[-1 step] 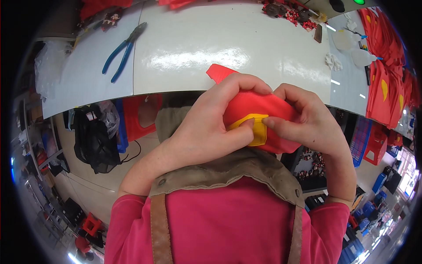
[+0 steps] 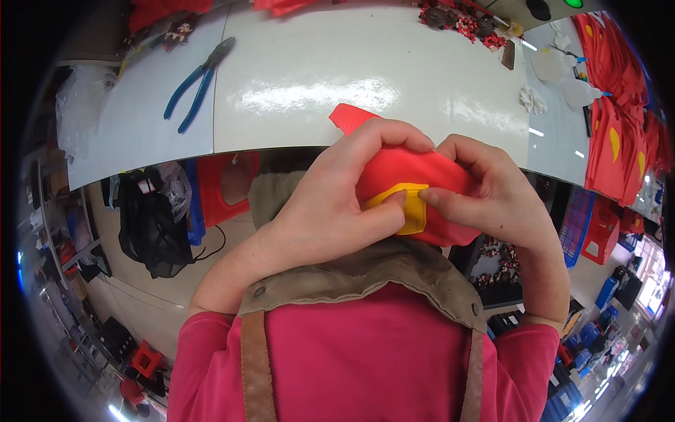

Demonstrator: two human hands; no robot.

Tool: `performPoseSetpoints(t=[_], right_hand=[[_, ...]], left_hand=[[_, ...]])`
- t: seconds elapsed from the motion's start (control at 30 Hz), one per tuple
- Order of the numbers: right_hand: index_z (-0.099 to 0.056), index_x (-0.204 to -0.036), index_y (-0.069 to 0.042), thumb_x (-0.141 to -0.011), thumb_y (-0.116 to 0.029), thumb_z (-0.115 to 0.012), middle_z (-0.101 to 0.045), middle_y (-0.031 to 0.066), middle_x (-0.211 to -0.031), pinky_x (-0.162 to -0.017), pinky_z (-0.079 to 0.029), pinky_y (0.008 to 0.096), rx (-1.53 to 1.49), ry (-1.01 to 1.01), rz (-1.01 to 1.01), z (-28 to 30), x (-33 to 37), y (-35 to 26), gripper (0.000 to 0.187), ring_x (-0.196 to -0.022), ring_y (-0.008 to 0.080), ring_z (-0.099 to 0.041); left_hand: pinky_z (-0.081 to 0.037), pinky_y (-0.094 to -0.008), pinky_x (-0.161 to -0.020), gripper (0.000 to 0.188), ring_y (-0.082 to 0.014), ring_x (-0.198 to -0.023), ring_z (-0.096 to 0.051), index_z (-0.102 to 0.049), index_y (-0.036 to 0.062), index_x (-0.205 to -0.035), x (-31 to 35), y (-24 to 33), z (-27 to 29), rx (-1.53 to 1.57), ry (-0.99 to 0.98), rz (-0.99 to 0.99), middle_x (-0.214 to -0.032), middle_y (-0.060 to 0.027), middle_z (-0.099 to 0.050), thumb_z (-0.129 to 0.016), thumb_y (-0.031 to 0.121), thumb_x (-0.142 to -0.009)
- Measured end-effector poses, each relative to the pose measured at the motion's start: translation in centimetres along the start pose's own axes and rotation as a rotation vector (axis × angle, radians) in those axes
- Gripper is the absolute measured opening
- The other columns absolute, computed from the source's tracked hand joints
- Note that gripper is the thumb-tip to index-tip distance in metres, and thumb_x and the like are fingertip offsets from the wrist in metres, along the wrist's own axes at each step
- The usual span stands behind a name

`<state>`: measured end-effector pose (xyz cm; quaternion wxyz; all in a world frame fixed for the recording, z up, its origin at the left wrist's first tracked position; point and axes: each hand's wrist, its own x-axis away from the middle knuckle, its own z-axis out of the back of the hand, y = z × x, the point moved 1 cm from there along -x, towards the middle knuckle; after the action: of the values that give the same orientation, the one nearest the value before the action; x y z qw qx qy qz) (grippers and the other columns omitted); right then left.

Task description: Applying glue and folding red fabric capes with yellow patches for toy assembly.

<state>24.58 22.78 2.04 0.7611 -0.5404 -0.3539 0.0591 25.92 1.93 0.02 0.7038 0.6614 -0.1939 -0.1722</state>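
Between my two hands is a piece of red fabric (image 2: 450,172) with a yellow patch (image 2: 416,214) on it, held just in front of the table's near edge. My left hand (image 2: 358,183) is closed around its left side, the thumb pressing on the yellow patch. On the other side my right hand (image 2: 492,186) pinches the fabric, its thumb at the patch's upper right corner. A flap of the red fabric sticks up past my left knuckles. The fingers' undersides and the back of the fabric are hidden.
Blue-handled pliers (image 2: 199,84) lie on the white table (image 2: 295,63) at the left. Small red and brown figures (image 2: 467,24) sit at the back. A white squeeze bottle (image 2: 580,91) and piled red fabric pieces (image 2: 612,141) are at the right. A black mesh bag (image 2: 151,225) hangs below left.
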Motion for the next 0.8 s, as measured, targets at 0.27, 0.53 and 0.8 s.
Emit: performPoseSetpoints(t=[0.27,0.53,0.8], right_hand=[[-0.061,-0.083,-0.003,-0.065,-0.011,-0.079,-0.06,0.0047,-0.075,-0.061,-0.044,0.0254,0.246,0.105,0.352,-1.4,3.4,-6.4,0.026,-0.066,0.0142,-0.058],[-0.066,-0.081,-0.007,-0.056,-0.014,-0.086,-0.065,0.0019,-0.072,-0.056,-0.043,0.0284,0.336,0.147,0.617,-1.7,4.5,-8.8,0.033,-0.065,0.0181,-0.064],[-0.065,-0.085,-0.007,-0.056,-0.018,-0.089,-0.066,0.001,-0.073,-0.057,-0.043,0.0281,0.316,0.067,0.59,-1.4,4.3,-8.6,0.039,-0.065,0.0177,-0.064]], left_hand=[[-0.044,-0.0287,-0.069,0.046,-0.0159,-0.075,-0.059,-0.063,0.0041,-0.109,1.8,5.5,2.2,-0.135,-0.048,-0.403,-0.086,-0.0095,-0.064,-0.071,-0.003,-0.064],[-0.037,-0.0261,-0.064,0.022,-0.008,-0.056,-0.053,-0.058,0.0195,-0.086,3.7,7.2,-0.3,-0.158,0.308,-0.5,-0.073,-0.0003,-0.057,-0.078,0.016,-0.077],[-0.038,-0.0268,-0.067,0.025,-0.0074,-0.056,-0.054,-0.055,0.0217,-0.083,4.3,7.4,-1.1,-0.115,0.449,-0.422,-0.072,0.0005,-0.056,-0.079,0.019,-0.077]])
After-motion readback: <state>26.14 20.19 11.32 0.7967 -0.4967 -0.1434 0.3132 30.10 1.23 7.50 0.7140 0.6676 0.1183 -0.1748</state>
